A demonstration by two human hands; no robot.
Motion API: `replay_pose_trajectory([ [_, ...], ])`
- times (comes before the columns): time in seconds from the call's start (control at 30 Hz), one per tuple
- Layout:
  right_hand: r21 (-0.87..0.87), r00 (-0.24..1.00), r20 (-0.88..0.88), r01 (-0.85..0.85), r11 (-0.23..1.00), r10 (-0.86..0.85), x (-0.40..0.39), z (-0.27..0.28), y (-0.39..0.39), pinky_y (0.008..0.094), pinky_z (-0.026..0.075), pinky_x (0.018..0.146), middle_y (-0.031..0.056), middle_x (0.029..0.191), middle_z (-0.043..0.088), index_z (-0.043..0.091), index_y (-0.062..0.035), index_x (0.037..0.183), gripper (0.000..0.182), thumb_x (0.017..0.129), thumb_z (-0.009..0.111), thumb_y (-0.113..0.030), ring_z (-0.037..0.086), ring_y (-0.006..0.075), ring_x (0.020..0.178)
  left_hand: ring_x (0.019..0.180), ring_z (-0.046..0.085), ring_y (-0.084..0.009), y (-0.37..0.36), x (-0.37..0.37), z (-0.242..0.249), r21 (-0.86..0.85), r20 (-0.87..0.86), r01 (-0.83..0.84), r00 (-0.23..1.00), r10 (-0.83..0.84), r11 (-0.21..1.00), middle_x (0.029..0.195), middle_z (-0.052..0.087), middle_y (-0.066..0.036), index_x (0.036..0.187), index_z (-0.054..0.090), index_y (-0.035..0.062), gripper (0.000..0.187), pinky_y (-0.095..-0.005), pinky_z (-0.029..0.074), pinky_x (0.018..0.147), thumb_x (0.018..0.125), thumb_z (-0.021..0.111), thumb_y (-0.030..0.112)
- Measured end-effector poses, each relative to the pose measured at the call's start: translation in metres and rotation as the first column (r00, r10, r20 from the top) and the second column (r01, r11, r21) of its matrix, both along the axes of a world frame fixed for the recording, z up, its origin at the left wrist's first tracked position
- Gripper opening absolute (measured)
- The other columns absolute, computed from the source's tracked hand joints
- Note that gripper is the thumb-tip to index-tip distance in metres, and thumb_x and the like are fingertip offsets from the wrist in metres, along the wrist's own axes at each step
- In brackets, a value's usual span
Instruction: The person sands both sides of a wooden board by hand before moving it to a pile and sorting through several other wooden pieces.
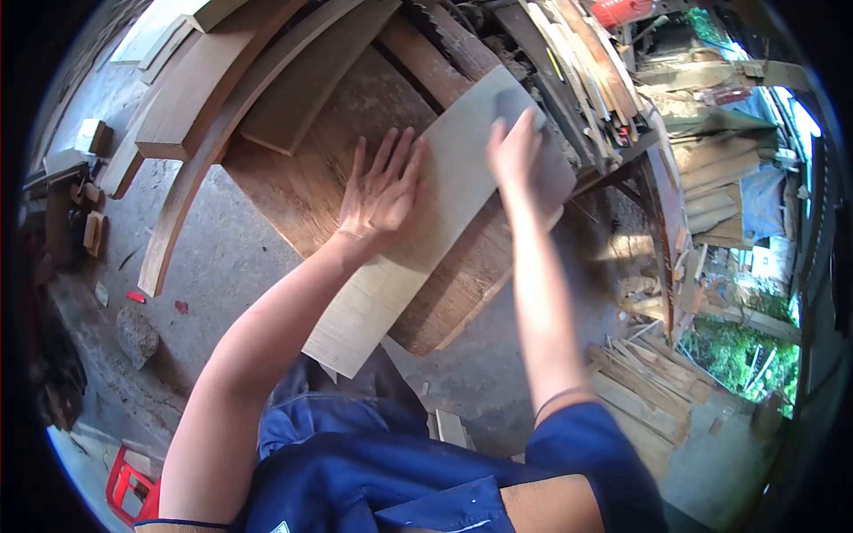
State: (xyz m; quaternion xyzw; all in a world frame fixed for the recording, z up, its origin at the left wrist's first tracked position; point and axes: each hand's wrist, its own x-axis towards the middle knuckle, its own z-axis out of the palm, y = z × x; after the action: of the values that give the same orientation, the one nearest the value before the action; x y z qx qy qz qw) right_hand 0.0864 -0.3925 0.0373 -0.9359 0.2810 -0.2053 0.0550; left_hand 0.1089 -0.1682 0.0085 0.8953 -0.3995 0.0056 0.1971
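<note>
Blue clothing (400,471) of the person lies nearest the camera, across the near middle. At the near left stands a red plastic piece of furniture (133,489), only partly seen. Farther on the left, a rough stone (137,338) lies on the grey floor (222,240), and small wood blocks (94,231) are beyond it. Long curved wooden pieces (209,102) extend from the far left, and a narrow curved one (169,231) reaches nearer than the others.

In the middle, the left hand (382,195) is open, back up, with its fingers spread and pointing to the far side. It rests at the left edge of a pale board (453,169), and its fingers do not close around anything. This board lies slantwise on a brown wooden top (462,293), from near left to far right, and its near end passes over the edge of the top.

The right hand (515,155) is blurred above the far part of the board. Two digits are extended and a little apart; the others are hard to see. A dark, blurred shape (510,102) is just beside them, but I cannot tell if the hand holds it.

Thin wood strips (577,67) are piled at the far right, and flat wood pieces (635,400) lie on the floor at the near right.
</note>
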Motion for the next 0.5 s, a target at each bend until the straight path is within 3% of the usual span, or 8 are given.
replay_pose_trajectory([
  [0.1,-0.007,0.958,-0.134,0.256,0.967,-0.255,0.084,-0.004,-0.089,0.0503,0.054,0.084,0.0280,0.096,0.068,0.048,0.0026,0.113,0.043,0.085,0.062,-0.026,0.068,0.0412,0.093,0.146,0.024,-0.0268,-0.001,0.001,-0.006,-0.006,0.013,0.004,1.000,-0.004,1.000,0.157,0.030,-0.009,0.152,0.028,0.0131,0.057,-0.0525,0.013,0.120,0.100,0.039,0.034],
  [0.17,0.061,0.957,-0.187,0.234,0.970,-0.220,0.099,0.004,-0.100,0.0507,0.054,0.083,0.0281,0.097,0.068,0.050,0.0025,0.112,0.040,0.086,0.061,-0.026,0.068,0.0418,0.094,0.146,0.024,-0.0269,0.000,0.002,-0.005,0.020,-0.009,-0.003,1.000,0.003,1.000,0.157,0.030,-0.008,0.152,0.027,0.0139,0.058,-0.0524,0.013,0.120,0.100,0.038,0.034],
  [0.23,-0.021,0.963,-0.135,0.232,0.973,-0.232,0.085,0.002,-0.075,0.0496,0.055,0.082,0.0263,0.096,0.069,0.051,0.0028,0.109,0.036,0.086,0.062,-0.022,0.069,0.0405,0.093,0.146,0.025,-0.0269,0.000,0.001,-0.005,0.001,0.004,0.005,1.000,-0.005,1.000,0.157,0.030,-0.008,0.152,0.027,0.0144,0.057,-0.0523,0.012,0.121,0.100,0.038,0.035],
  [0.33,-0.120,0.999,-0.038,0.026,0.992,-0.030,0.017,-0.005,0.007,0.0486,0.054,0.076,0.0241,0.089,0.067,0.050,0.0051,0.106,0.030,0.087,0.062,-0.014,0.067,0.0404,0.085,0.146,0.025,-0.0270,-0.001,-0.002,-0.006,-0.012,0.019,-0.005,1.000,0.005,1.000,0.157,0.031,-0.009,0.152,0.027,0.0141,0.058,-0.0522,0.012,0.120,0.100,0.037,0.035],
  [0.4,-0.061,0.999,-0.008,-0.036,0.998,0.035,-0.040,-0.005,0.073,0.0482,0.052,0.076,0.0252,0.090,0.065,0.048,0.0086,0.113,0.038,0.086,0.062,-0.014,0.065,0.0405,0.085,0.146,0.025,-0.0282,-0.003,0.001,-0.010,-0.036,0.032,-0.019,0.999,0.020,0.999,0.156,0.031,-0.010,0.152,0.028,0.0128,0.058,-0.0528,0.013,0.120,0.099,0.039,0.034],
  [0.43,-0.089,0.998,-0.041,-0.043,0.995,0.040,-0.068,0.001,0.108,0.0495,0.051,0.077,0.0250,0.092,0.063,0.048,0.0067,0.110,0.035,0.086,0.063,-0.014,0.062,0.0412,0.086,0.146,0.025,-0.0282,-0.005,0.002,-0.009,-0.049,0.031,-0.008,0.999,0.009,0.999,0.156,0.031,-0.010,0.152,0.028,0.0128,0.058,-0.0528,0.013,0.120,0.099,0.039,0.034],
  [0.5,0.121,0.997,-0.067,-0.036,0.992,0.044,-0.104,0.010,0.157,0.0507,0.050,0.078,0.0245,0.095,0.061,0.045,0.0036,0.104,0.032,0.086,0.064,-0.015,0.060,0.0424,0.087,0.146,0.025,-0.0295,0.001,0.005,-0.014,-0.119,0.013,-0.023,1.000,0.024,0.993,0.156,0.031,-0.011,0.151,0.030,0.0112,0.057,-0.0536,0.014,0.119,0.099,0.042,0.032],
])
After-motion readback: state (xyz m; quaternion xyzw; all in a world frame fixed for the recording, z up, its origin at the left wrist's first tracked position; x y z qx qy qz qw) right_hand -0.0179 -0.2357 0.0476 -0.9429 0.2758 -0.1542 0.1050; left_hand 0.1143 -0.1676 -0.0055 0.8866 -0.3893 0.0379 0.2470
